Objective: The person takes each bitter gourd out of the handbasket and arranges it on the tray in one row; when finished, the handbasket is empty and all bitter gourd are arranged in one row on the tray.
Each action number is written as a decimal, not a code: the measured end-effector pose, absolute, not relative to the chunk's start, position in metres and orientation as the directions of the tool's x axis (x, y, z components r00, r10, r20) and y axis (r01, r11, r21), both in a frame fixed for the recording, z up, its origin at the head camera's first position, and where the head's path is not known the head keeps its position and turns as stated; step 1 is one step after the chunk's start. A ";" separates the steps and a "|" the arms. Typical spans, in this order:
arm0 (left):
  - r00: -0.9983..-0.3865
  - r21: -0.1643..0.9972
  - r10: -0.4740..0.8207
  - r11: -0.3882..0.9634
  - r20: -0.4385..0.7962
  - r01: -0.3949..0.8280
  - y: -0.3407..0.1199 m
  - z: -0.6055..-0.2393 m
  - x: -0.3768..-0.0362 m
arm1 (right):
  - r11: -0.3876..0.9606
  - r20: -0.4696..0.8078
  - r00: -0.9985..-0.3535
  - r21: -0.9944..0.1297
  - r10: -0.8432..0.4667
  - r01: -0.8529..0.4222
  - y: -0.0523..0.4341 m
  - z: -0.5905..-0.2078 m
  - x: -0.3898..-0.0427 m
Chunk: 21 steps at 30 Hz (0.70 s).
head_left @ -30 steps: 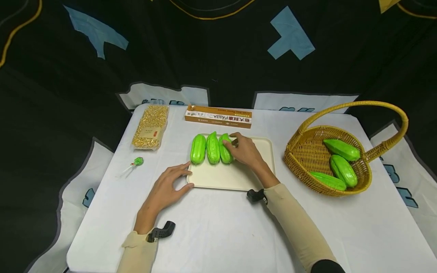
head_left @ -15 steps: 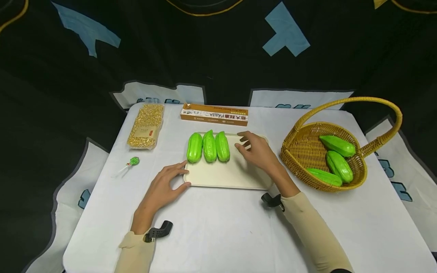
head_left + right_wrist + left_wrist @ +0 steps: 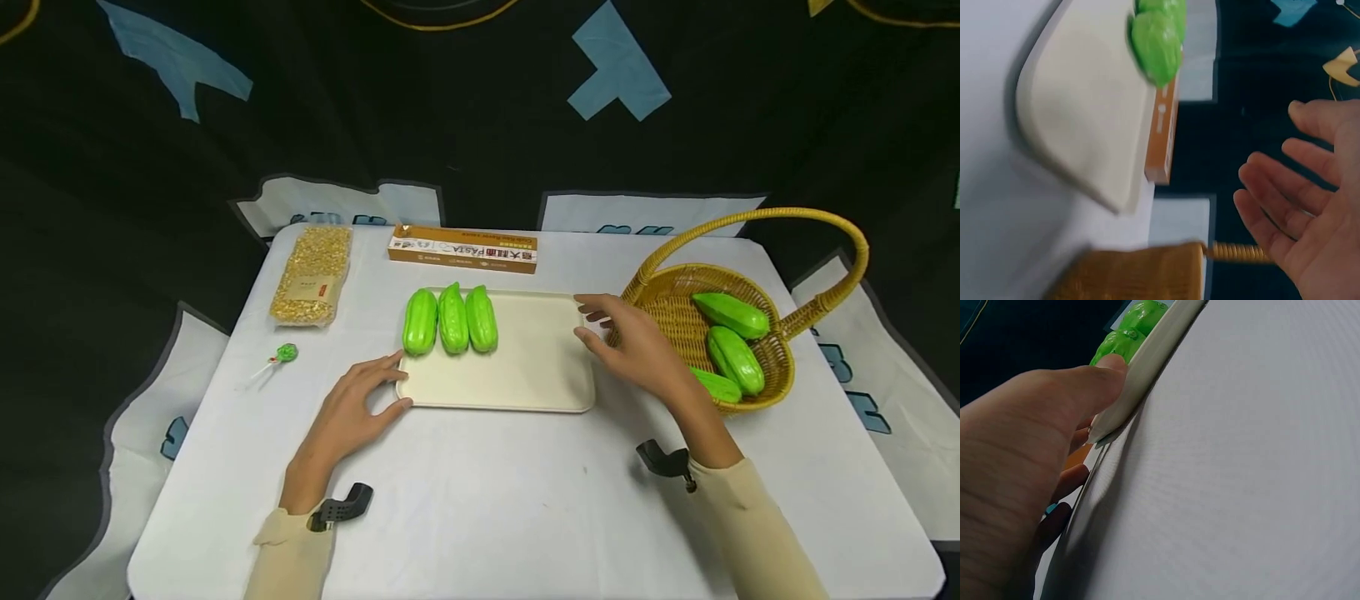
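Three glossy green gourds (image 3: 450, 320) lie side by side at the tray's (image 3: 525, 375) far left. The left hand (image 3: 352, 417) presses the tray's near left corner, thumb on the rim, fingers relaxed. The right hand (image 3: 637, 350) hovers empty, fingers loosely spread, between tray and basket (image 3: 667, 312).

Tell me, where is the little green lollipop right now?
In the head view the lollipop lies on the table's left side, just below the bag of corn kernels.
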State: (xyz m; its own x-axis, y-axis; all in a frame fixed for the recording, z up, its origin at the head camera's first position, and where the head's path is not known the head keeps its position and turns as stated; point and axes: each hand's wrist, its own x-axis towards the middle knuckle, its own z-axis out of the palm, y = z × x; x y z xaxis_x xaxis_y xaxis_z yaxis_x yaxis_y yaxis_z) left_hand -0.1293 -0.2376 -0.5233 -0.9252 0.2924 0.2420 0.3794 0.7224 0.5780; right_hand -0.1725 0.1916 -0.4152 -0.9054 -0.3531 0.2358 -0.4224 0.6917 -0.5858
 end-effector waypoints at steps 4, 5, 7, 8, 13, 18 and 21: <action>-0.924 0.575 0.295 0.723 0.244 0.383 -0.238 -0.523 -0.129 | 0.705 0.244 -0.907 -0.571 -0.343 -0.421 0.213 -0.411 -0.163; -0.923 0.575 0.295 0.723 0.246 0.384 -0.238 -0.523 -0.129 | 0.710 0.249 -0.906 -0.563 -0.342 -0.422 0.218 -0.411 -0.161; -0.922 0.574 0.296 0.721 0.251 0.388 -0.238 -0.523 -0.129 | 0.716 0.260 -0.903 -0.550 -0.342 -0.430 0.228 -0.410 -0.158; -0.922 0.575 0.296 0.721 0.251 0.388 -0.238 -0.523 -0.128 | 0.720 0.265 -0.901 -0.541 -0.343 -0.434 0.232 -0.410 -0.156; -0.922 0.570 0.294 0.725 0.251 0.387 -0.239 -0.524 -0.127 | 0.717 0.288 -0.896 -0.539 -0.337 -0.442 0.255 -0.411 -0.151; -0.921 0.572 0.298 0.723 0.250 0.388 -0.239 -0.525 -0.128 | 0.724 0.299 -0.904 -0.544 -0.307 -0.425 0.277 -0.414 -0.146; -0.919 0.571 0.303 0.720 0.253 0.395 -0.239 -0.526 -0.130 | 0.723 0.302 -0.907 -0.551 -0.293 -0.417 0.291 -0.417 -0.145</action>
